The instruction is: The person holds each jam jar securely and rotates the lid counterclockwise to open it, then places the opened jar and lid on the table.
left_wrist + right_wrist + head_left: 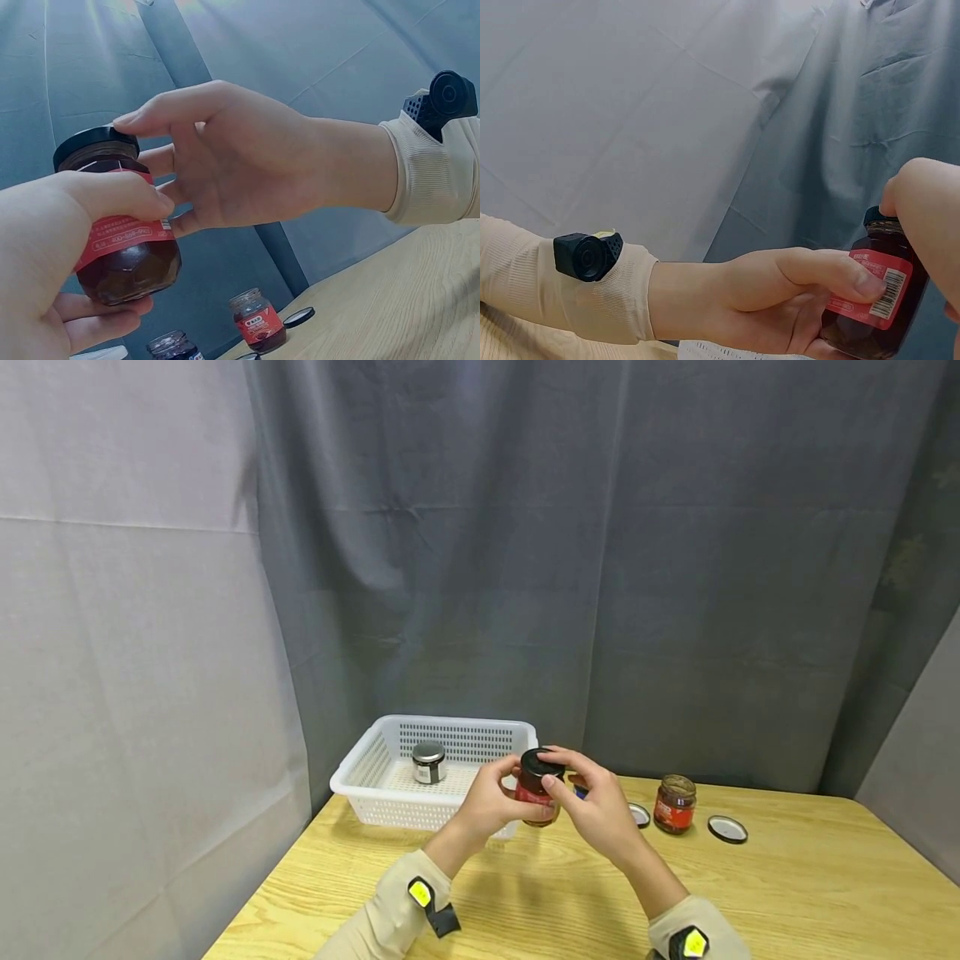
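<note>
My left hand [487, 802] holds a dark glass jar with a red label [127, 270] above the table, its thumb across the label in both wrist views. A black lid [538, 763] sits on top of the jar. At that lid is my right hand [600, 806], thumb and fingers bent around its edge in the head view. In the left wrist view the right thumb [139, 124] touches the lid's rim. The jar leans slightly, and its far side is hidden by the hands.
A white plastic basket [351, 792] stands at the back left, holding a jar with a silver lid [428, 752]. To the right are an open red-labelled jar [675, 814], a loose lid [727, 830] and another lid [640, 815]. A blue-labelled jar [174, 347] is partly hidden.
</note>
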Motion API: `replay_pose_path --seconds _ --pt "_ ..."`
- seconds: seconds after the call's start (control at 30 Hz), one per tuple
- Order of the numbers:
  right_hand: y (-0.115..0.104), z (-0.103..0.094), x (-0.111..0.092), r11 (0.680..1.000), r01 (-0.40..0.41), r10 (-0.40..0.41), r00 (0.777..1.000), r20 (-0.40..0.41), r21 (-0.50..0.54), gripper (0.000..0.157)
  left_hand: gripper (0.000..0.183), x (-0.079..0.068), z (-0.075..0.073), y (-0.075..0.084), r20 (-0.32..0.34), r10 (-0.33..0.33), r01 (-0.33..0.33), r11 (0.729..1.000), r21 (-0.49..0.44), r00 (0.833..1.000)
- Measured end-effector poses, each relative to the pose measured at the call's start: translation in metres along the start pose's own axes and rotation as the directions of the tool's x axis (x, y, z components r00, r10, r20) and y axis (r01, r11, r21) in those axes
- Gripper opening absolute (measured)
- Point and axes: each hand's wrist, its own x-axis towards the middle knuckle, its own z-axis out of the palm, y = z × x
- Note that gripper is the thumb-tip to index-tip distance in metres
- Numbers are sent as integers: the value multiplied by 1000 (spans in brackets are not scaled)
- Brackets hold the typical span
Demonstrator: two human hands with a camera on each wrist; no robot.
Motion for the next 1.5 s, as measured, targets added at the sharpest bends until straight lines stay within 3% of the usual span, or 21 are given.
replay_pose_path --seconds 0.2,0.53,0.93,1.27,1.5 --pt "2 1 0 1000 -3 4 1000 -4 12 30 51 -1 1 1 -3 -7 7 1000 8 1000" --pt "3 8 1 998 -17 12 996 -85 -55 32 50 0 3 0 34 -3 5 998 -60 999" --pt "2 4 1 999 -17 15 998 -63 -42 28 48 0 3 0 18 -8 9 999 -49 1000" --pt "2 3 2 1000 -15 12 994 -104 -23 26 49 0 3 1 10 -13 13 999 -31 1000" --pt "2 0 1 1000 1 -2 998 -67 -12 26 50 0 2 2 4 -5 5 1000 -7 1000"
